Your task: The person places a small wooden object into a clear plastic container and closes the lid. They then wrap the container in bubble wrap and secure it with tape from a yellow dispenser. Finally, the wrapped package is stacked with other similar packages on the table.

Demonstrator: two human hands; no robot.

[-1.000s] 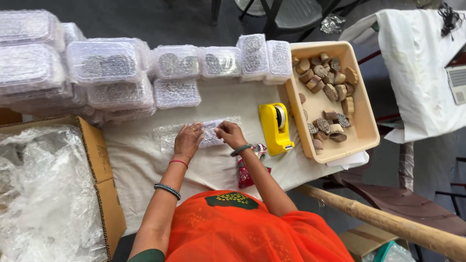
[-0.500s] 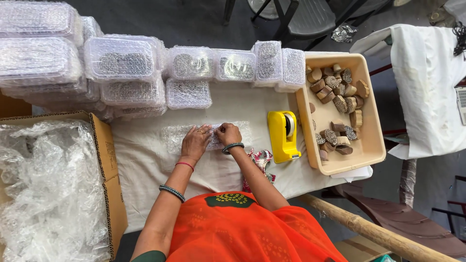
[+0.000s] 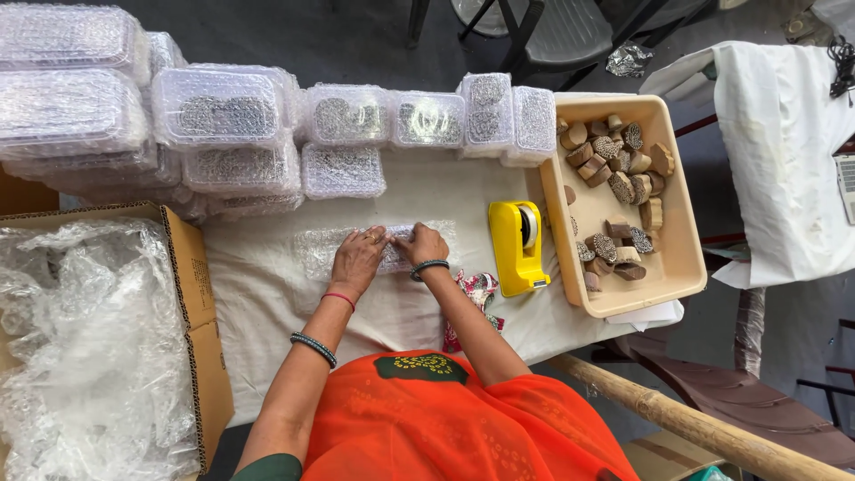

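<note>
Your surface (image 3: 294, 303) is covered in a white cloth and stands on a dark floor, with a second white-draped table (image 3: 784, 160) well apart at the far right. At your left sits an open cardboard box (image 3: 191, 294) stuffed with loose bubble wrap (image 3: 80, 347). Along the far edge runs a row of bubble-wrapped packets (image 3: 223, 116), stacked higher toward the far left. To the right, a beige tray (image 3: 681, 223) holds carved wooden blocks (image 3: 623, 169), lying in two loose groups. Just beside the tray's left wall stands a yellow tape dispenser (image 3: 517, 245). A wooden pole (image 3: 704, 428) slants across the near right corner.

In the middle of the surface lies a flat bubble-wrapped parcel (image 3: 312, 249), and both of your hands rest on its right part. Your left hand (image 3: 358, 260) presses down on it, fingers spread flat, so that grip is apart. Your right hand (image 3: 420, 243) sits just beside the left, fingers curled onto the wrap; I cannot tell whether that grip is pinching it. A scrap of flowered cloth (image 3: 476, 289) lies near your right forearm.
</note>
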